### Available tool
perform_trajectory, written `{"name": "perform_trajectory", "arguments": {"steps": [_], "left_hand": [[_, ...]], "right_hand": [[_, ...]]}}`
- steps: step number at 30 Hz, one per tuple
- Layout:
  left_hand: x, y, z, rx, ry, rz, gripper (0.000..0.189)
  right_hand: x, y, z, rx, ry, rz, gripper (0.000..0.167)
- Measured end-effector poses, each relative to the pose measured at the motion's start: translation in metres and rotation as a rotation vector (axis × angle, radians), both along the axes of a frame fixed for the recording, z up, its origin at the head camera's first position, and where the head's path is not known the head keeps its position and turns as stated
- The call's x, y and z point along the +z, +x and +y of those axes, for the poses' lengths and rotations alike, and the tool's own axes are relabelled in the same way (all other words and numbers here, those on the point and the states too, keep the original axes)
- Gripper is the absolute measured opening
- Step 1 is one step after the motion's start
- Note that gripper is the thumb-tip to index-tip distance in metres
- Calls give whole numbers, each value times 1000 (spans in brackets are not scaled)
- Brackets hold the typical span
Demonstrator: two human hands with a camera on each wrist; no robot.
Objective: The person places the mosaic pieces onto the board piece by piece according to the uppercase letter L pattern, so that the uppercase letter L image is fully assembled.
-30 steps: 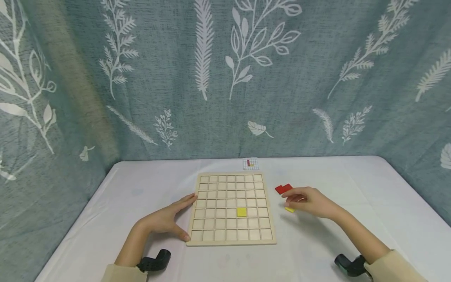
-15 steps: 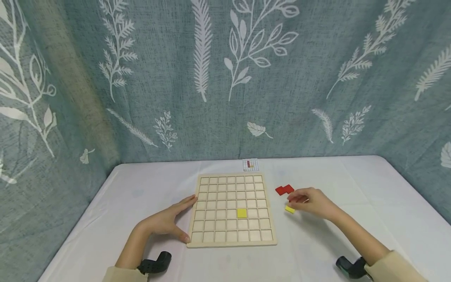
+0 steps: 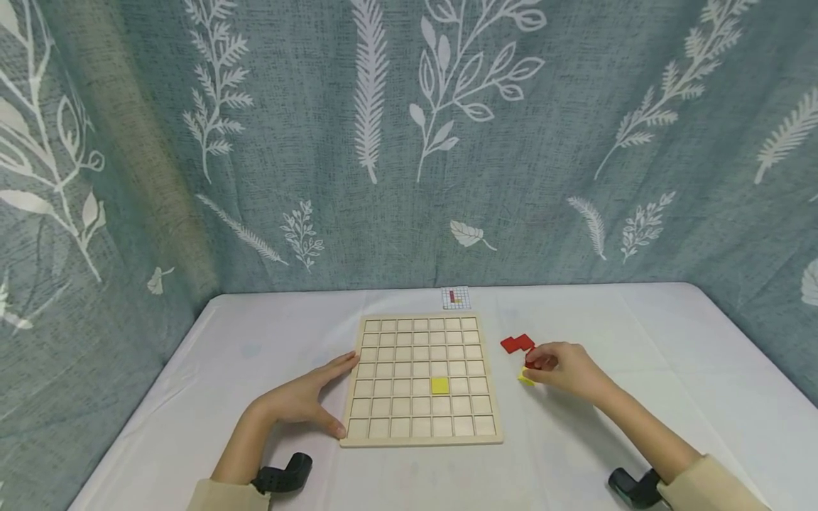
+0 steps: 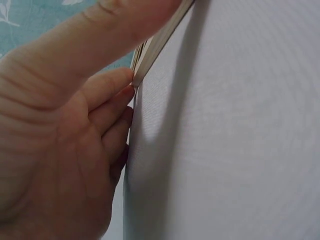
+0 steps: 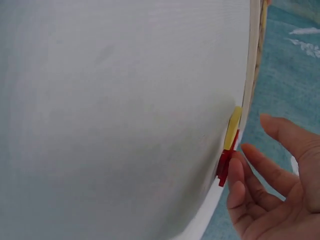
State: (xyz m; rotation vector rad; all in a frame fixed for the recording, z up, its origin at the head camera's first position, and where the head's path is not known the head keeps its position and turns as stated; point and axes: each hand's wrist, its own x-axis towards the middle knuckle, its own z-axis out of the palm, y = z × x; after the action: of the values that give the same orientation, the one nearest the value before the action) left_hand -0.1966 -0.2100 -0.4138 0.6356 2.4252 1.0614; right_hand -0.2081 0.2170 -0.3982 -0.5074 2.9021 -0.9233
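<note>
My left hand (image 3: 300, 396) is spread against the left side of a wooden grid board (image 3: 422, 445), thumb at its near corner and fingertips farther up the edge. One yellow square tile (image 3: 439, 385) sits in a cell right of the board's middle. Off the board's right side, my right hand (image 3: 565, 369) reaches over loose tiles. Its fingertips touch a red tile (image 5: 223, 167) in the right wrist view, while the thumb stands apart. A loose yellow tile (image 3: 526, 380) lies by the thumb, partly covered by it. Red tiles (image 3: 510, 345) lie just beyond the fingers.
A small printed grid card (image 3: 456, 298) with red and yellow marks lies behind the board. The white-covered table (image 3: 268, 326) ends at a blue-green leaf-patterned curtain (image 3: 543, 142). Black camera mounts (image 3: 284, 474) are strapped to both wrists.
My right hand has drawn slightly to the right, uncovering more of the red tiles, then its fingers came down over a red tile beside the yellow one. The left hand has stayed in place.
</note>
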Motion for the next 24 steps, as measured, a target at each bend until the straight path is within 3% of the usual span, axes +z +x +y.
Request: {"name": "perform_trajectory", "arguments": {"steps": [14, 24], "left_hand": [[13, 5, 9, 22, -61, 13, 113], [13, 4, 10, 49, -70, -12, 114]], "right_hand": [[-3, -3, -3, -60, 113, -8, 28], [-3, -2, -6, -51, 161, 22, 20]]}}
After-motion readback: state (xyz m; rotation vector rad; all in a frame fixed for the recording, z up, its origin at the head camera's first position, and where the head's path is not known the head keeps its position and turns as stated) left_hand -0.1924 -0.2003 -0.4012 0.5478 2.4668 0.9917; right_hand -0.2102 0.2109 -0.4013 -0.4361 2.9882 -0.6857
